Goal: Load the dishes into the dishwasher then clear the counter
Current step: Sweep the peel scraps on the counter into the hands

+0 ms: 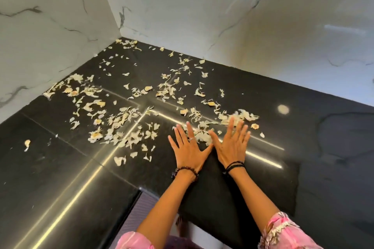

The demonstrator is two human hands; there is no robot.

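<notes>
Black polished stone surface, L-shaped corner run, white veined marble walls behind on two sides.

Item 1: dry papery peelings, pale w/ yellowish bits, prob. garlic or onion skin; can't tell which. Scattered from far corner to mid surface; densest left of centre and just beyond the fingertips. One stray scrap far left, well apart from the rest.

Item 2: left hand, flat, palm down, fingers spread, ring on one finger, bead bracelet at wrist. Holds nothing.

Item 3: right hand, flat, fingers spread, dark cords at wrist. Holds nothing. Thumbs nearly meet, forming a V; small heap of peelings sits in the V, touching both hands.

Step in hand (judged): clearing the surface, raking scraps together. To do well: keep palms low and flat, sweep slow since flakes are light and lift easily, work outer scatter inward to one pile, fetch corner bits and the far-left stray, then cup or slide pile to near edge.

Not visible: dishwasher, dishes, any bin or cloth. Surface cut off left and right. Near bottom, floor/mat by the edge is unclear. Pale round spot right: reflection or mark, unsure. Right fingertips blurred.
</notes>
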